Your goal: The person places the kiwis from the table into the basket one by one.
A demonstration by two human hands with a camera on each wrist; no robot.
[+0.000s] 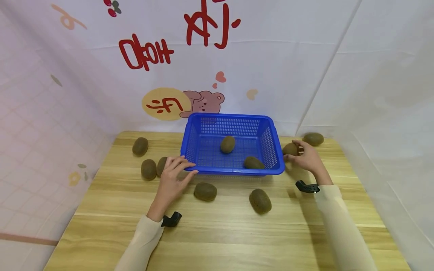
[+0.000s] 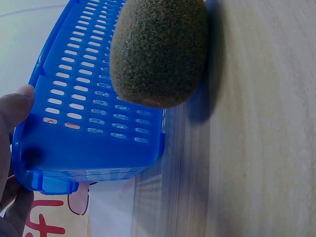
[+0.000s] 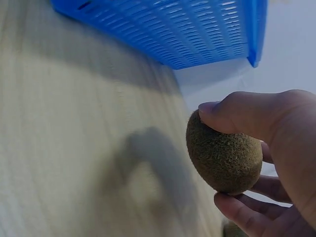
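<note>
A blue plastic basket (image 1: 234, 171) with slotted walls stands at the back of the table. Inside it lie two brown fuzzy kiwis, one near the middle (image 1: 228, 144) and another by the front right corner (image 1: 254, 163). My left hand (image 1: 173, 178) holds the basket's front left corner, thumb and fingers (image 2: 15, 106) at the rim. Below that rim, a kiwi (image 2: 159, 52) looms large in the left wrist view. To the right of the basket, my right hand (image 1: 307, 157) grips a kiwi (image 3: 224, 155) between thumb and fingers, its shadow falling on the table beneath.
Kiwis lie left of the basket (image 1: 140, 146), (image 1: 148, 169) and partly behind my left hand (image 1: 162, 166). Two more kiwis (image 1: 205, 191), (image 1: 260, 201) lie in front. Another kiwi (image 1: 313, 139) sits at the back right edge. White printed cloth (image 1: 288, 67) hangs behind the wooden table (image 1: 230, 237).
</note>
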